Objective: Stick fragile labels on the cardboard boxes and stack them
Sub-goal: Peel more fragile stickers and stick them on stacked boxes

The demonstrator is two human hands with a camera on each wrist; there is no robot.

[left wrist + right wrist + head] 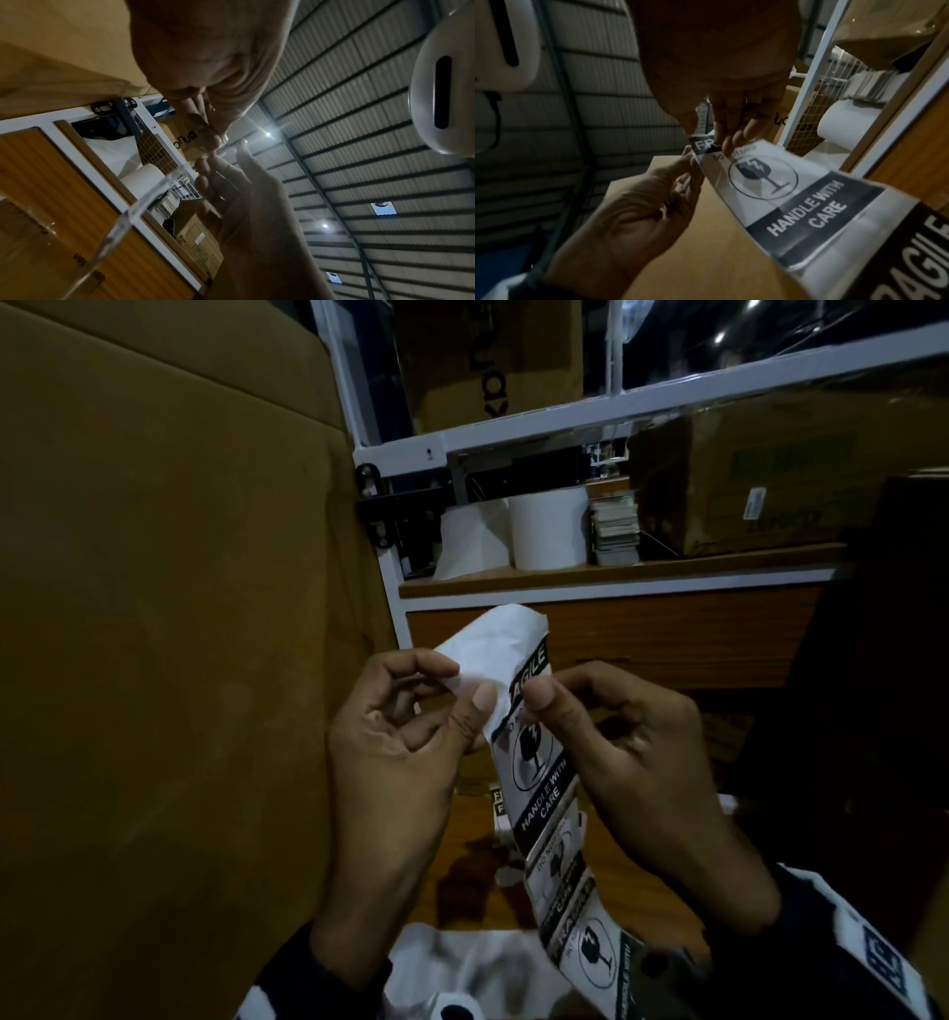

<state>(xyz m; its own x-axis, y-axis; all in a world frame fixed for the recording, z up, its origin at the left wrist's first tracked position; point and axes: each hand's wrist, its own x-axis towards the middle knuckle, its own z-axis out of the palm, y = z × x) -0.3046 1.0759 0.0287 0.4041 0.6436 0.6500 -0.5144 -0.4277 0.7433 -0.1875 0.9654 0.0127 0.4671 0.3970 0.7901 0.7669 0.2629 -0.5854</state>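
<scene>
Peeling is in hand: backing [493,634] is pinched by left hand [395,757], label [534,757] by right hand [626,752]; next, a steady pull apart is needed.

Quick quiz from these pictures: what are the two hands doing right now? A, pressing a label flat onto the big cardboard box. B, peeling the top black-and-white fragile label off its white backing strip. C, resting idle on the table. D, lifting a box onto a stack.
B: the left hand pinches the curled white backing paper while the right hand pinches the top black-and-white fragile label, held in the air beside the large brown cardboard box.
</scene>
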